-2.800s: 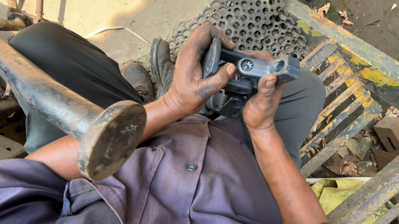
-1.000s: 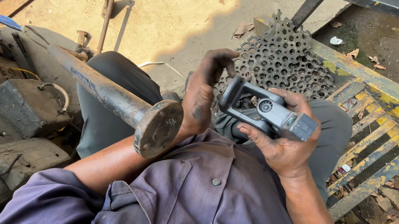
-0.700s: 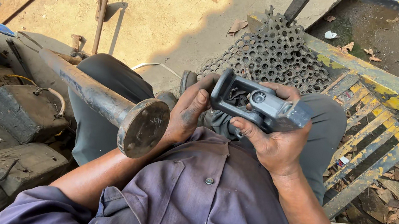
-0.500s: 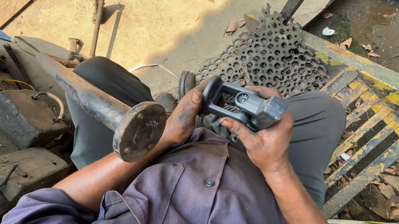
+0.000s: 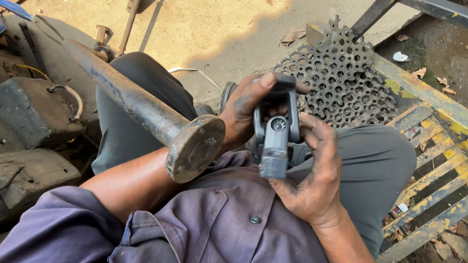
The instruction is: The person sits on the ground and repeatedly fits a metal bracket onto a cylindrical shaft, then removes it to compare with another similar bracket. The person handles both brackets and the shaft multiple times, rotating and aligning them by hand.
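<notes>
A sandy concrete floor (image 5: 215, 14) fills the far part of the scene. On it, far left, lie a rusty rod (image 5: 133, 7) and a short bolt-like piece (image 5: 100, 36). At far right a perforated metal sheet (image 5: 344, 80) rests against a yellow-painted steel grating (image 5: 448, 174). Near left sit dark blocks with wire handles (image 5: 31, 110), and dry leaves (image 5: 293, 35) lie scattered.

Grey metal joint (image 5: 275, 138), purple shirt (image 5: 215, 242)

The left hand (image 5: 245, 111) and right hand (image 5: 310, 176) hide much of the grey metal joint (image 5: 275, 133).
</notes>
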`<state>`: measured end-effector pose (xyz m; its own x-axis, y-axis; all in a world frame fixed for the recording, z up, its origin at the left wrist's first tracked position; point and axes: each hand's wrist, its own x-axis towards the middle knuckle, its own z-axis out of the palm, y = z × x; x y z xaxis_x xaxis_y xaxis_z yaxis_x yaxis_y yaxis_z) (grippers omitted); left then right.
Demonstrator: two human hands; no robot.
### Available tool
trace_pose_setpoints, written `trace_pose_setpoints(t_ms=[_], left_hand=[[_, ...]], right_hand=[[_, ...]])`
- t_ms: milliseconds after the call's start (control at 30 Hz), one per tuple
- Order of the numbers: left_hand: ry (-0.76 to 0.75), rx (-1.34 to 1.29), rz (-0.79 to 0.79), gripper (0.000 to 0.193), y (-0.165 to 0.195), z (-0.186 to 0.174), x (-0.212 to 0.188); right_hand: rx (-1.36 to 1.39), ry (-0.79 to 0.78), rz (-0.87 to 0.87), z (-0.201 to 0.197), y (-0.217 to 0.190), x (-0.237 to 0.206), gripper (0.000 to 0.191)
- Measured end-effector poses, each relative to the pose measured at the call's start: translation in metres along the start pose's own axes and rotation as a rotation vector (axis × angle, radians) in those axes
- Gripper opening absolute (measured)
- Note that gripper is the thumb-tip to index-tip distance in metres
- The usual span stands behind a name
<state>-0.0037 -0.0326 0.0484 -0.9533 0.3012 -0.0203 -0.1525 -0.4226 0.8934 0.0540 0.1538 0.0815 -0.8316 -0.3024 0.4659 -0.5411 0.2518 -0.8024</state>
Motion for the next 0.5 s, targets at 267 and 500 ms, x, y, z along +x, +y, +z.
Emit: trace_pose_setpoints(t_ms=[267,500], left_hand=[[-0.096,-0.509,-0.292,0.075,-0.007,0.012,0.027],[0.380,-0.105,0.027,0.067,-0.024,0.034,0.012]], right_hand=[[-0.046,0.114,0.047,0.014,0.006,-0.006,0.087],[0.050,0.189,0.151,0.019,0.022,0.003,0.074]])
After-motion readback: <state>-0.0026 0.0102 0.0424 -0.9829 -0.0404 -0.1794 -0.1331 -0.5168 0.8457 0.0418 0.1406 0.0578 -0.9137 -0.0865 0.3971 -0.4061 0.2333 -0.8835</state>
